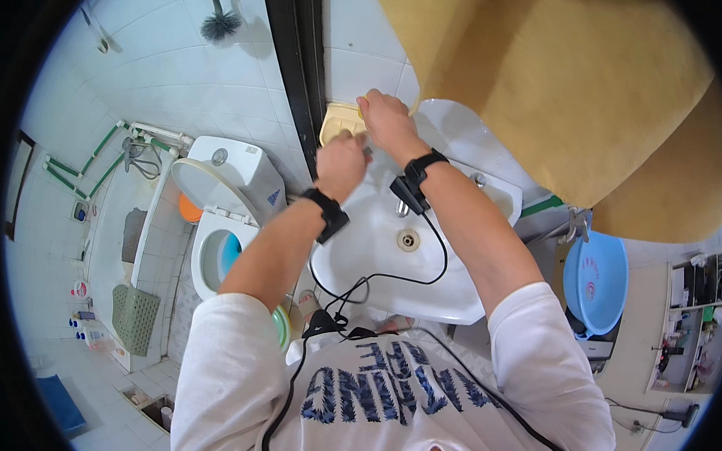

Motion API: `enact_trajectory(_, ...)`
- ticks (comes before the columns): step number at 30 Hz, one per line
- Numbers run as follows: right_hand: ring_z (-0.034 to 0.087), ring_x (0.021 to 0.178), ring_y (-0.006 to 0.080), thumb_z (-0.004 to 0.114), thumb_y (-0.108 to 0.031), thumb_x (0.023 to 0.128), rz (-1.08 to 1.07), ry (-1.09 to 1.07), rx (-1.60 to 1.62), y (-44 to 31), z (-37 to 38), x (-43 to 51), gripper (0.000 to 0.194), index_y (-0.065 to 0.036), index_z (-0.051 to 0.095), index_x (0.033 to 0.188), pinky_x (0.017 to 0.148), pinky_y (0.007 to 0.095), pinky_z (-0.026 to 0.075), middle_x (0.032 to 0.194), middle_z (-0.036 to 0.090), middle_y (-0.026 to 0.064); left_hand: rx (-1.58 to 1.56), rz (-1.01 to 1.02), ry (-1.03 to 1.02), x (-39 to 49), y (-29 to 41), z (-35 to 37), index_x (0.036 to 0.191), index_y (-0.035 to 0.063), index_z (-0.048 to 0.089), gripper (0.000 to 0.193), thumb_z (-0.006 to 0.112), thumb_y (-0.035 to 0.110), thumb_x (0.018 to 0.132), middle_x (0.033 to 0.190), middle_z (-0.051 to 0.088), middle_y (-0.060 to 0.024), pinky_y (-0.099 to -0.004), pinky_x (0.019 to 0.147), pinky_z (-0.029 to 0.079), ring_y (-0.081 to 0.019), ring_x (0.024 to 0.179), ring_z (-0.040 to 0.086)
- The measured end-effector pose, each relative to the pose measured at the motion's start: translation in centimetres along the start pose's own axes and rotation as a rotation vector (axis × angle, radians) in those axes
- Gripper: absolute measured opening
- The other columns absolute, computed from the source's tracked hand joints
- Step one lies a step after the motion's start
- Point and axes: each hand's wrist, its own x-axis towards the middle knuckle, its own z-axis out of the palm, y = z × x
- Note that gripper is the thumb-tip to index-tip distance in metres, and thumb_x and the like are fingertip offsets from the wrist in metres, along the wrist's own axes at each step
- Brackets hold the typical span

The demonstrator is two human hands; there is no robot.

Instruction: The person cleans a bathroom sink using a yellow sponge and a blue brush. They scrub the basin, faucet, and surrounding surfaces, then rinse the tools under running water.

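Note:
A pale yellow plastic tray (337, 120), which looks like a wall soap shelf, sits against the white tiles behind the washbasin (362, 249). My right hand (389, 118) is closed at its right end, with a bit of a brighter yellow thing (363, 106) showing by the fingers; most of that thing is hidden. Just in front of the tray is my left hand (342, 162), fingers curled and blurred. Whether it holds anything is not visible. The faucet (402, 208) and drain (408, 240) lie below my hands.
Black cables (392, 276) run from my wristbands across the basin. To the left stand a toilet (216, 254) with its lid raised and a bathtub (108, 234). A large tan panel (571, 87) overhangs the right; a blue plastic basin (598, 283) sits below it.

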Motion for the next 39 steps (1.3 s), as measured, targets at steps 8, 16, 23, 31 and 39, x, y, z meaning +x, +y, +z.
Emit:
enact_trajectory(8, 0.067, 0.094, 0.0467, 0.05, -0.034, 0.109, -0.054, 0.031, 0.083, 1.0, 0.7, -1.2, 0.035, -0.002, 0.061, 0.102, 0.082, 0.0561, 0.054, 0.098, 0.071, 0.0243, -0.25, -0.212, 0.34, -2.2, -1.5, 3.0, 0.129, 0.0167, 0.071, 0.051, 0.085, 0.018, 0.08, 0.112, 0.069, -0.0103, -0.0437, 0.088, 0.057, -0.0322, 0.109, 0.067)
enact_trajectory(16, 0.065, 0.095, 0.0489, 0.051, -0.033, 0.108, 0.005, 0.005, 0.178, 1.1, 1.9, -0.2, 0.035, 0.0, 0.061, 0.104, 0.084, 0.0566, 0.052, 0.097, 0.071, 0.0255, -0.4, -0.383, 0.516, -1.7, -5.2, 3.4, 0.134, 0.012, 0.067, 0.055, 0.084, 0.02, 0.083, 0.116, 0.071, -0.0153, -0.0459, 0.085, 0.057, -0.0365, 0.102, 0.07)
enact_trajectory(23, 0.062, 0.111, 0.0462, 0.05, -0.024, 0.105, 0.005, 0.065, 0.07, 0.8, 5.7, 3.0, 0.032, 0.0, 0.064, 0.122, 0.097, 0.0517, 0.049, 0.115, 0.067, 0.0293, -0.11, -0.086, 0.49, 0.7, -7.3, 0.8, 0.117, 0.012, 0.072, 0.038, 0.08, 0.026, 0.083, 0.108, 0.071, -0.0124, -0.0455, 0.085, 0.06, -0.0329, 0.103, 0.071)
enact_trajectory(31, 0.064, 0.113, 0.0429, 0.063, -0.007, 0.095, -0.181, 0.153, 0.053, -1.7, 5.1, 2.4, 0.035, -0.001, 0.063, 0.13, 0.1, 0.0477, 0.051, 0.119, 0.067, 0.0246, -0.092, 0.026, 0.569, 2.0, -7.8, 0.8, 0.109, 0.0079, 0.072, 0.028, 0.072, 0.019, 0.083, 0.099, 0.069, -0.0117, -0.0447, 0.08, 0.059, -0.032, 0.095, 0.07)
enact_trajectory(39, 0.068, 0.092, 0.0243, 0.058, -0.019, 0.105, 0.463, 0.26, 0.659, 0.8, 3.2, -7.8, 0.029, 0.001, 0.06, 0.125, 0.08, 0.0374, 0.058, 0.11, 0.068, 0.0136, -0.466, 0.017, 0.27, -4.8, -9.1, -1.2, 0.128, 0.0156, 0.071, 0.051, 0.083, 0.016, 0.078, 0.11, 0.069, -0.01, -0.044, 0.085, 0.058, -0.0305, 0.104, 0.069)
